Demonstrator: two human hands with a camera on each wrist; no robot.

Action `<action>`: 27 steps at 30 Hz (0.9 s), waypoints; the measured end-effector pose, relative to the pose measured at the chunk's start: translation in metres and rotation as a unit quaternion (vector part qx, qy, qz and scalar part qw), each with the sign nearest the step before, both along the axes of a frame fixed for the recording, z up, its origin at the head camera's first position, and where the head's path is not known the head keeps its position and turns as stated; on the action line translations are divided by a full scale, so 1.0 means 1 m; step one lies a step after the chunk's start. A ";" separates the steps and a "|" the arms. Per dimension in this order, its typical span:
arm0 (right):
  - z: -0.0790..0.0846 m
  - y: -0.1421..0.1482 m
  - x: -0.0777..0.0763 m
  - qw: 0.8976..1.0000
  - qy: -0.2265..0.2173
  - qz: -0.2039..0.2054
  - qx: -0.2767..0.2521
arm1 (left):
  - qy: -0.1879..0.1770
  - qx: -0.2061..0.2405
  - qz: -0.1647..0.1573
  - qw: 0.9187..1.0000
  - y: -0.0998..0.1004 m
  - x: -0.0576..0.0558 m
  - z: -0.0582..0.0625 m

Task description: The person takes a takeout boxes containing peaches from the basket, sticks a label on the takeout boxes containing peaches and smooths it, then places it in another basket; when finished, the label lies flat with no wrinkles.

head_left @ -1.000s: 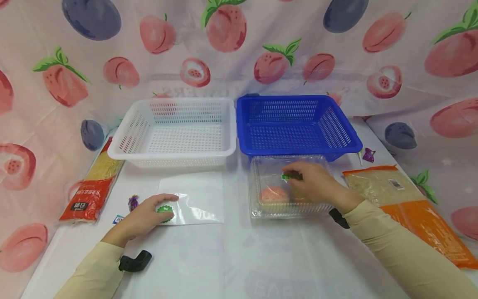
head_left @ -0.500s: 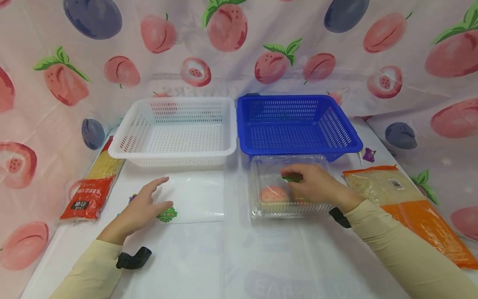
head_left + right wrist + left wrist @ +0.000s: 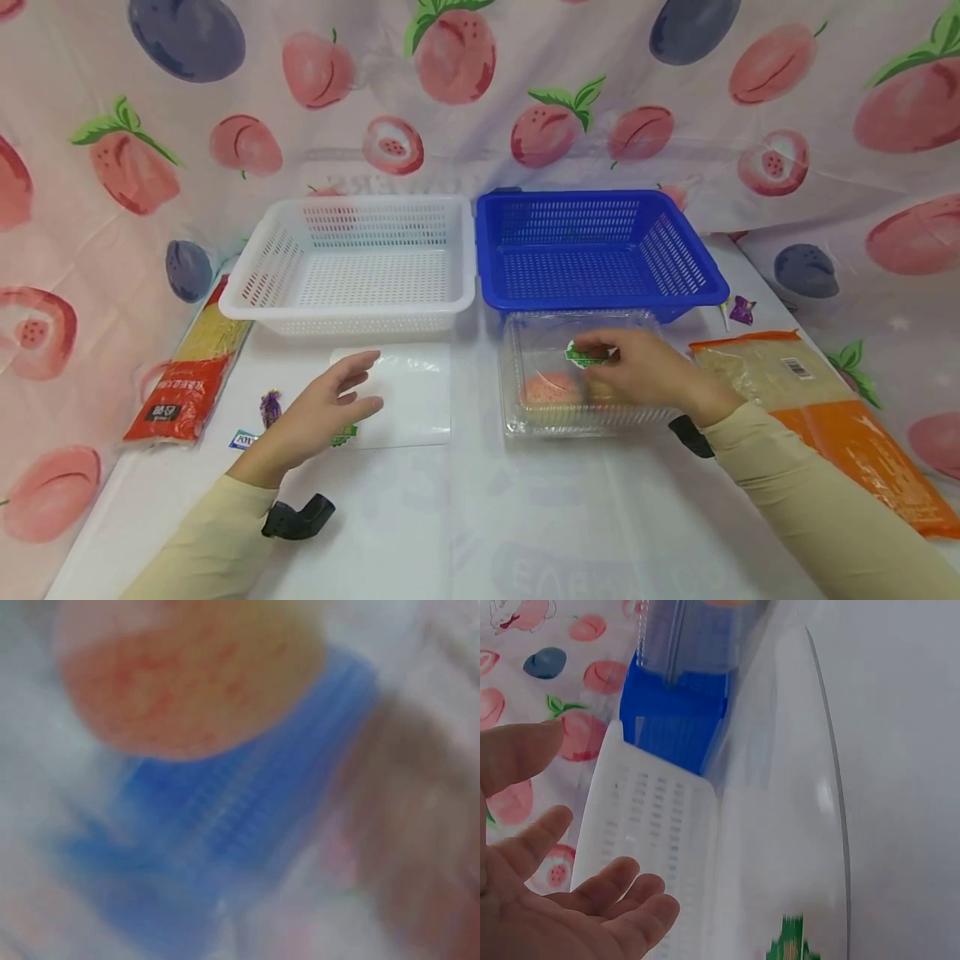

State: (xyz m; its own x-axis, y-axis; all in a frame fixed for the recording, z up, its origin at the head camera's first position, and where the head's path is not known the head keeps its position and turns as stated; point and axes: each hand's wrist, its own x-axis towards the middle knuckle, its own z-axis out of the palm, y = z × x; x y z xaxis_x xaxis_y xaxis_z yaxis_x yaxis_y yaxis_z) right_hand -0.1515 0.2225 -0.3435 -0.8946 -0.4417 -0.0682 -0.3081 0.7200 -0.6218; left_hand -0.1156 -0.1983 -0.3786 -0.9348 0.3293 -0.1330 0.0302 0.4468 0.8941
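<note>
My left hand (image 3: 318, 421) hovers with spread, slightly bent fingers over the left side of a flat, glossy white sheet (image 3: 412, 396). On that sheet lies a green sticker (image 3: 345, 435), partly covered by the hand. Nothing is between the fingers in the left wrist view. My right hand (image 3: 645, 371) is over a clear plastic clamshell box (image 3: 525, 337), its fingertips right at a green and white sticker (image 3: 579, 356) on the lid. Inside the box are a pinkish round food item (image 3: 551, 389) and a yellowish one beside it. The right wrist view is blurred.
A white basket (image 3: 348, 318) and a blue basket (image 3: 600, 302) stand side by side behind. Red-and-yellow packet (image 3: 180, 396) lies left, orange packet (image 3: 832, 425) right. Purple wrapped sweets (image 3: 271, 407) and a small blue-and-white packet (image 3: 243, 439) lie near the left hand.
My left hand lifted off the green sticker, drew back left, then came forward and right over the sheet. My right hand shifted slightly right, and more of the lid's sticker shows.
</note>
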 end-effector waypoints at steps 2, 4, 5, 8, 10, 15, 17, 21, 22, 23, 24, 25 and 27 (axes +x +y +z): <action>0.000 0.002 -0.001 1.000 0.000 -0.012 0.008 | -0.002 0.011 -0.006 1.000 0.008 -0.001 -0.001; 0.001 0.004 -0.001 1.000 0.000 -0.019 0.015 | -0.005 0.022 -0.013 1.000 0.017 -0.003 -0.003; 0.001 0.005 -0.001 1.000 0.003 -0.020 0.016 | -0.007 0.029 -0.019 0.999 0.022 -0.005 -0.004; 0.000 0.007 -0.002 0.999 0.007 -0.027 0.023 | -0.013 0.044 -0.035 0.998 0.037 -0.008 -0.005; 0.000 0.008 -0.002 0.999 0.013 -0.030 0.027 | -0.021 0.054 -0.046 0.997 0.046 -0.010 -0.006; -0.001 0.010 -0.003 0.998 0.031 -0.036 0.032 | -0.035 0.067 -0.069 0.995 0.070 -0.012 -0.007; 0.000 0.010 -0.003 0.999 0.032 -0.035 0.027 | -0.036 0.071 -0.079 0.994 0.079 -0.013 -0.007; 0.005 0.014 -0.001 0.999 0.025 -0.045 0.005 | -0.042 0.082 -0.091 0.992 0.095 -0.014 -0.008; 0.007 0.016 0.000 0.998 0.024 -0.050 -0.002 | -0.045 0.086 -0.090 0.991 0.098 -0.014 -0.008; 0.009 0.018 0.001 0.998 0.024 -0.055 -0.009 | -0.046 0.090 -0.090 0.991 0.101 -0.015 -0.008; 0.011 0.020 0.002 0.998 0.024 -0.060 -0.014 | -0.046 0.093 -0.089 0.991 0.104 -0.015 -0.009; 0.012 0.023 0.003 0.998 0.027 -0.063 -0.018 | -0.046 0.096 -0.087 0.991 0.108 -0.015 -0.009; 0.014 0.030 0.006 0.997 0.037 -0.066 -0.022 | -0.047 0.098 -0.084 0.991 0.114 -0.016 -0.009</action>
State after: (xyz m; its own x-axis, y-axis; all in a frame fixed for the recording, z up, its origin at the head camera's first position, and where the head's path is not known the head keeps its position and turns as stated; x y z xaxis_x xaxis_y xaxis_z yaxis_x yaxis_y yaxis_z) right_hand -0.1454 0.2522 -0.3300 -0.9472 -0.3202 0.0177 -0.2585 0.7295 -0.6333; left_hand -0.1314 -0.0843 -0.3876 -0.8512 0.5073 -0.1350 0.0022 0.2606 0.9654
